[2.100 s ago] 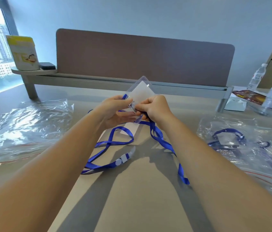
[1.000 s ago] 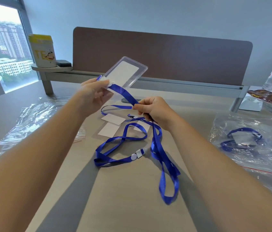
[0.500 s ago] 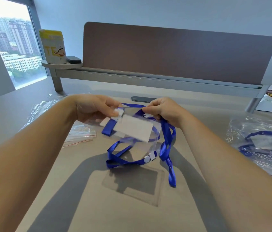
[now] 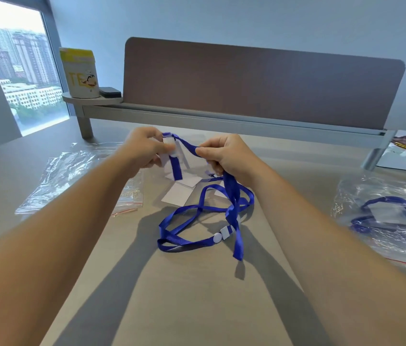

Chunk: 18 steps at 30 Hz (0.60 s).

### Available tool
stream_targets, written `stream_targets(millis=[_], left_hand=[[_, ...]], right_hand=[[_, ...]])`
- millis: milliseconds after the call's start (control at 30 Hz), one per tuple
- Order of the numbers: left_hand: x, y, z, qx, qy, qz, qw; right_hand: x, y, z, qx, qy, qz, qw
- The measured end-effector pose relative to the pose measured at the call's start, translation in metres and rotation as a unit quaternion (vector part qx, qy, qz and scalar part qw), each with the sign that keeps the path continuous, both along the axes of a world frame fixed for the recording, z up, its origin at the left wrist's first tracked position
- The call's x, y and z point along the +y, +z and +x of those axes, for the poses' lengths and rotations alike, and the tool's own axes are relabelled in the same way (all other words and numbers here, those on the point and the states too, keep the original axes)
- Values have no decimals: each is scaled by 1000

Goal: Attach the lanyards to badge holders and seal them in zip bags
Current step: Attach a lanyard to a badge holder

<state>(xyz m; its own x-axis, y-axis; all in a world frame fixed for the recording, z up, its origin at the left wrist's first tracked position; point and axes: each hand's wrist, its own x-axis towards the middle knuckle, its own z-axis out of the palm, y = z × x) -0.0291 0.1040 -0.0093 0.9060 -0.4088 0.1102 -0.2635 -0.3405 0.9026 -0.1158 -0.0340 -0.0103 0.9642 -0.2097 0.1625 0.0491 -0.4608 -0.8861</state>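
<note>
Gathering the blue lanyard [image 4: 211, 211] above the desk [image 4: 197, 308], we hold both hands at about 12 o'clock from the camera. Our left hand [image 4: 142, 151] pinches the clear badge holder [image 4: 172, 158] where the strap's end joins it; our right hand [image 4: 224, 156] curls round the ribbon just beside it, at 3 o'clock from the left. The rest of the strap droops in loose loops onto the desk, its white buckle [image 4: 223, 233] lying flat. We judge the ribbon light, limp and prone to tangle — best bunched in the fist — while the holder looks thin, slick plastic, safest taken by its edges. Empty zip bags [image 4: 72, 181] wait at 9 o'clock; a filled bag [image 4: 386, 216] sits at 3 o'clock. White cards [image 4: 177, 198] lie beneath the hands.
</note>
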Motion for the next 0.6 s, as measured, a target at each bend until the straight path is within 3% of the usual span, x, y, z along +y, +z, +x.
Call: stream_targets(millis=[100, 233, 367, 433, 600], left_hand=[[0, -3, -2, 42, 40, -122, 991], [8, 0, -1, 133, 69, -276, 950], [17, 3, 3, 173, 11, -354, 919], [23, 2, 7, 180, -50, -352, 917], [37, 3, 9, 179, -156, -225, 945]], right_hand=[[3, -3, -4, 14, 24, 18, 999], [-2, -6, -10, 57, 59, 49, 995], [-9, -9, -11, 101, 74, 62, 990], [-13, -10, -10, 122, 71, 45, 989], [-11, -11, -4, 142, 68, -28, 987]])
